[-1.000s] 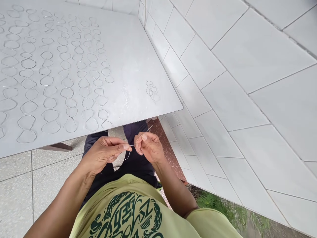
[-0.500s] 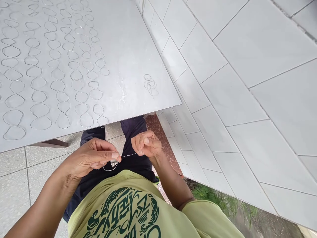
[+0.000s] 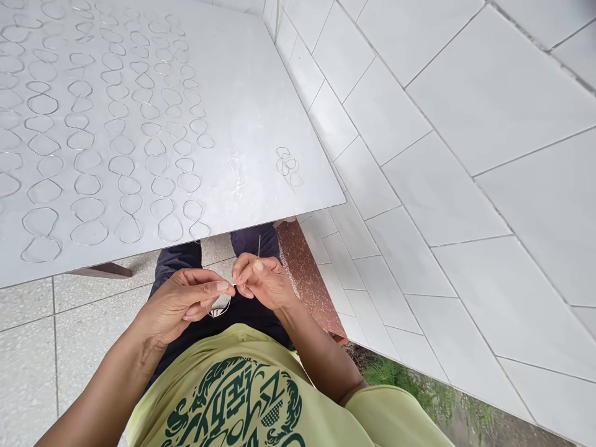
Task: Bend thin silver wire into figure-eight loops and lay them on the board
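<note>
Below the table's front edge, my left hand [image 3: 198, 298] pinches a thin metal wire [image 3: 229, 305] between thumb and fingers. A rounded loop of that wire hangs under the fingertips. My right hand [image 3: 263, 282] is closed on the same wire, its fingertips almost touching the left ones. A straight wire end points up above the right fingers. The short stretch between the two pinches is mostly hidden by the fingers.
Rows of figure-eight wire pieces [image 3: 41, 234] lie on the white table [image 3: 246, 208]. A small tangle of wire loops [image 3: 288, 166] rests near its right corner. A white tiled wall [image 3: 442, 248] runs along the right side. Both legs are under the table edge.
My right hand has moved left, closing the gap to my left hand. A wire end now stands up above the right fingers. The camera view has shifted slightly.
</note>
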`<state>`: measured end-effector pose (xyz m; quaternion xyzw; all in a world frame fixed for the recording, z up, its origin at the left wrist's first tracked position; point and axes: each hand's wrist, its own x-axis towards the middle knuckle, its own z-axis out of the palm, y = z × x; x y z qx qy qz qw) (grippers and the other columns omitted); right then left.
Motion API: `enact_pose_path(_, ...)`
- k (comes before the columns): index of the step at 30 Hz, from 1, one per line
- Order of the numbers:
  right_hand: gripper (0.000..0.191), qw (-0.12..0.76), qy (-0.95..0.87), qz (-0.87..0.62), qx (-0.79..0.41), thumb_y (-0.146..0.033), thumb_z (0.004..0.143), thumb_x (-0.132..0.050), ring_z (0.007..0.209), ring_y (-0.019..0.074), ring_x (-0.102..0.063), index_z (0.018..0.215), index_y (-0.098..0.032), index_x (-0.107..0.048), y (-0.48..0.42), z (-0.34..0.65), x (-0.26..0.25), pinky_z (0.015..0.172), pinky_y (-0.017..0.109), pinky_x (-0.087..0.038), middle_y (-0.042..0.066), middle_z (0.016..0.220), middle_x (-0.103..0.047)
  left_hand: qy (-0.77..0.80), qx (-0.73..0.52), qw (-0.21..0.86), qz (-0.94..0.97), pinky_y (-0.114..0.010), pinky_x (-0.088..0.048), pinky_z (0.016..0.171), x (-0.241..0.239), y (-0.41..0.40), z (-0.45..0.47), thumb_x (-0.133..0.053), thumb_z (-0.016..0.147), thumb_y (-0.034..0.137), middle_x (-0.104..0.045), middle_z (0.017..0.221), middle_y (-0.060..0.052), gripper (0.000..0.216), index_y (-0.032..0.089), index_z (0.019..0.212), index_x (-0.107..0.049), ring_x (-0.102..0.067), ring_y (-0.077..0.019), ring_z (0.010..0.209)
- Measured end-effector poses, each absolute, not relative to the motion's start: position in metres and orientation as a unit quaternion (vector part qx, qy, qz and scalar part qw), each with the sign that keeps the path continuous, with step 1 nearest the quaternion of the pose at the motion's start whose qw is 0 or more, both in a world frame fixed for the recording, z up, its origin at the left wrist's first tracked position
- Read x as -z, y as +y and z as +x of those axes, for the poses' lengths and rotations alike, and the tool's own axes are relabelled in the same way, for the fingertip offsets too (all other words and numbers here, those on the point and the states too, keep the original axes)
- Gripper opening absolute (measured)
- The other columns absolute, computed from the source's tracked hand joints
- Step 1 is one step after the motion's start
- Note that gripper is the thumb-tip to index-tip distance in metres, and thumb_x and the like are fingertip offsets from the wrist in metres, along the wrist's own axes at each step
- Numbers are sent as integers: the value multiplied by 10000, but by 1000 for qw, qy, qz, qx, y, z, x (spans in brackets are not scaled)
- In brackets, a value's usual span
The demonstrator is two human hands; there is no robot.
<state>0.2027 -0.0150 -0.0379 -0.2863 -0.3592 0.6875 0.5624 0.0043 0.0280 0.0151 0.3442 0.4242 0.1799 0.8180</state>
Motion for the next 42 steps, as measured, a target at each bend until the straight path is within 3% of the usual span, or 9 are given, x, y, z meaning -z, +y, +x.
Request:
enact_pose_path(7, 500, 566, -335, -329, -678, -595, 925, -704, 599, 139, -513, 637, -186, -703, -15, 204, 31, 439, 258, -362, 69, 771, -625, 415, -136, 818, 374, -212, -94, 429, -19, 30, -3, -888, 738, 451, -401, 450, 46, 310, 149, 791, -847, -218, -22, 405)
enact_pose_path(16, 306, 438, -445, -565, -539, -396, 1031, -573, 535, 113, -596, 1155, -176, -745, -18, 214, 3, 513, 245, -431, 22, 771, -739, 493, -136, 715, 477, -233, -145, 441, -23, 30, -3, -831, 753, 502, -396, 495, 43, 327, 176, 779, -842, -235, -74, 465)
enact_pose_path(22, 241, 314, -622, -608, -381, -199, 1025, -531, 686, 163, -638, 1085, -199, -765, -18, 217, -11, 736, 316, -478, 16, 729, -707, 484, -98, 656, 571, -225, -294, 497, -20, 28, 1, -772, 820, 431, -571, 605, -5, 257, 205, 703, -812, -425, -115, 560)
enact_pose_path(26, 329, 362, -553, -570, -488, -408, 1071, -516, 632, 134, -603, 1123, -197, -764, -13, 224, -15, 627, 279, -470, 23, 790, -708, 497, -113, 669, 541, -230, -220, 457, -22, 31, -1, -796, 792, 462, -479, 555, 15, 265, 201, 763, -834, -328, -99, 507)
enact_pose_path(29, 394, 435, -433, -505, -606, -526, 1009, -613, 634, 118, -590, 1061, -173, -780, -11, 228, -7, 509, 239, -425, 56, 893, -715, 492, -126, 711, 487, -239, -131, 442, -21, 33, -4, -820, 756, 518, -350, 506, 50, 336, 183, 777, -834, -214, -80, 469)
enact_pose_path(31, 397, 464, -352, -466, -666, -541, 959, -686, 591, 101, -561, 989, -157, -781, -11, 227, 1, 465, 220, -394, 46, 841, -696, 484, -129, 727, 469, -240, -118, 445, -19, 33, -6, -827, 748, 529, -329, 502, 58, 352, 179, 780, -830, -195, -74, 463)
enact_pose_path(37, 383, 428, -293, -424, -742, -507, 891, -774, 445, 66, -453, 856, -126, -766, -14, 223, 17, 390, 201, -316, -25, 605, -590, 465, -93, 725, 500, -238, -134, 446, -16, 34, -5, -822, 741, 463, -406, 508, 39, 278, 185, 732, -823, -233, -75, 465)
enact_pose_path(40, 386, 365, -340, -448, -742, -492, 907, -757, 425, 59, -436, 835, -112, -765, -13, 228, 14, 370, 192, -276, -27, 584, -582, 445, -66, 720, 528, -226, -186, 445, -17, 35, -3, -821, 728, 416, -521, 547, 7, 229, 188, 701, -821, -313, -84, 483)
enact_pose_path(42, 381, 348, -377, -456, -727, -490, 939, -724, 485, 71, -497, 895, -115, -778, -12, 231, 9, 404, 192, -339, -5, 653, -624, 439, -58, 721, 532, -221, -202, 445, -16, 35, -1, -838, 712, 404, -556, 570, -3, 219, 186, 697, -822, -335, -85, 492)
